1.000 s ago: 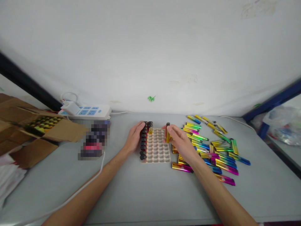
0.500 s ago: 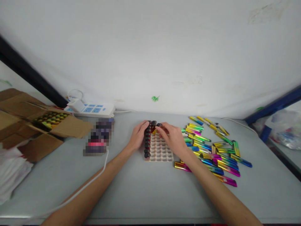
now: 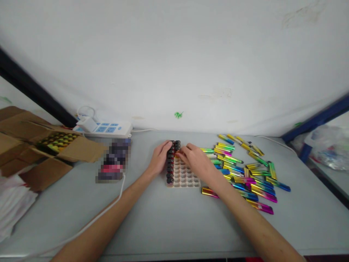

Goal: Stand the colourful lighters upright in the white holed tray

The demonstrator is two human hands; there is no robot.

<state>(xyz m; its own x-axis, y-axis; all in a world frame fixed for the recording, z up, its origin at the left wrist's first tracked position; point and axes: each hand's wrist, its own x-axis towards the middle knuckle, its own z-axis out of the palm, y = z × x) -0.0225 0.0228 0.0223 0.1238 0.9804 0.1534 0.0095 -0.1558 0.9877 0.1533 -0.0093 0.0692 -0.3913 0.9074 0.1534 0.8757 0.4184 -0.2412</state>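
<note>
A pale tray (image 3: pixel 187 183) with rows of holes lies on the table. Black-topped shiny sticks (image 3: pixel 170 165) stand upright along its left column, and a few more fill the far end of the second column. My left hand (image 3: pixel 159 158) is closed around the tray's far left side, its thumb against the black tops. Over the second column, my right hand (image 3: pixel 197 158) pinches a stick with a yellowish body, mostly hidden by the fingers. Loose metallic sticks (image 3: pixel 234 170) in yellow, green, blue and pink lie in a scattered heap right of the tray.
At left are an open cardboard box (image 3: pixel 84 147) packed with yellow-and-black items, white bags (image 3: pixel 16 203) and a blurred-out dark object (image 3: pixel 116 160). A power strip (image 3: pixel 114 129) lies by the wall. One white cable (image 3: pixel 120 193) crosses over my left forearm.
My right hand has lowered slightly toward me, and another black top now stands in the second column. My left hand keeps its place. The view has shifted a little.
</note>
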